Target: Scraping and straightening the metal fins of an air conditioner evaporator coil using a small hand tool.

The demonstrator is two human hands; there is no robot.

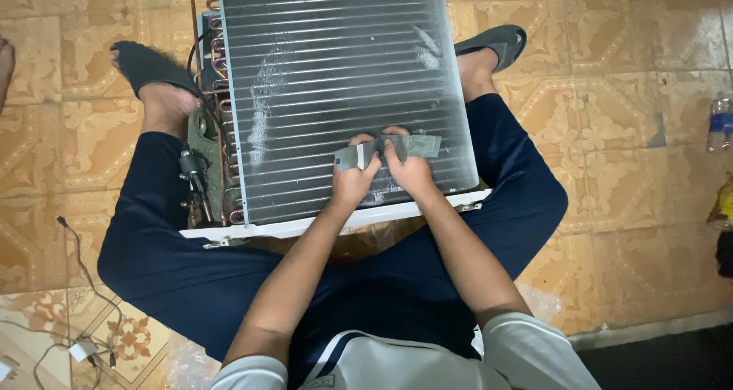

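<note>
A finned metal condenser coil (pixel 328 61) with a white bottom frame lies tilted across my lap, between my knees. Copper tube bends and a valve (pixel 195 172) line its left side. Both hands press a flat grey comb-like tool (pixel 416 145) against the fins near the lower middle. My left hand (pixel 353 178) grips the tool's left end. My right hand (pixel 408 168) holds it right beside, fingers on top. Whitish scraped patches mark the fins.
I sit on a patterned tan tile floor (pixel 611 92) in dark trousers and grey sandals (pixel 145 65). Thin cables and a small white plug (pixel 80 350) lie at lower left. A plastic bottle (pixel 719 122) stands at the right edge.
</note>
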